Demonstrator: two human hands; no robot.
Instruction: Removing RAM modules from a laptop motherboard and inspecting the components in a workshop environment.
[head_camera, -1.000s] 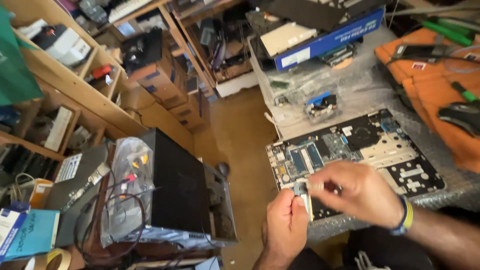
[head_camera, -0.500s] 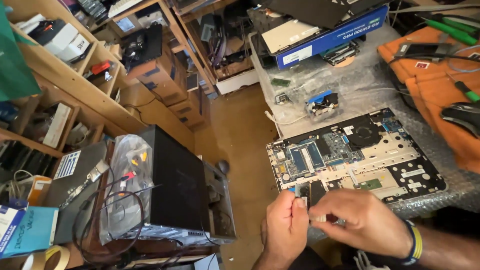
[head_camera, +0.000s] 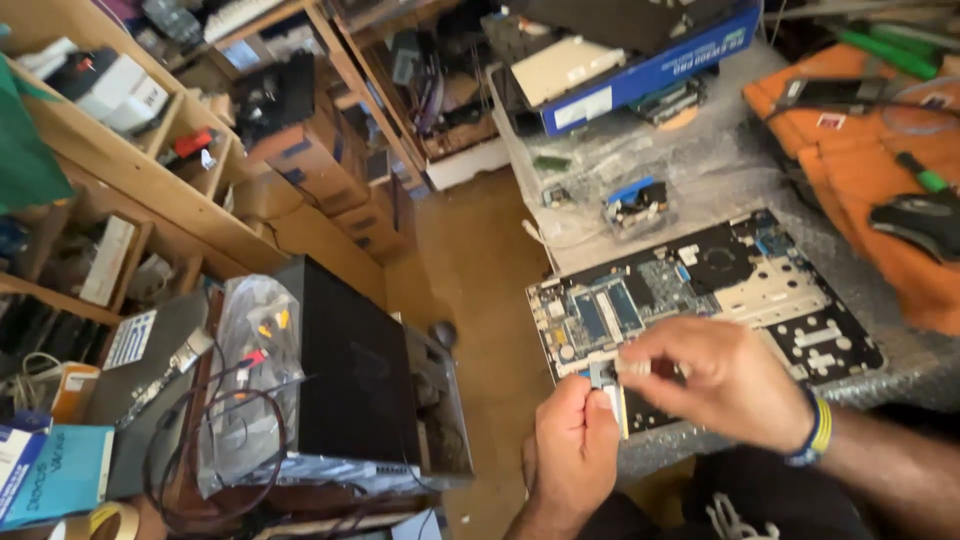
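With your left hand (head_camera: 570, 450) gripping the small card (head_camera: 610, 385) at 6 o'clock of the open laptop (head_camera: 700, 300), keep your right hand (head_camera: 720, 385) pinched on its top edge and pull straight, probably without twisting.

One head-worn view looks steeply down, close over the opened laptop (head_camera: 700, 300) and floor (head_camera: 480, 280).

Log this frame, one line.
left hand: holds small card | right hand: pinches card | behind: open laptop on bubble wrap
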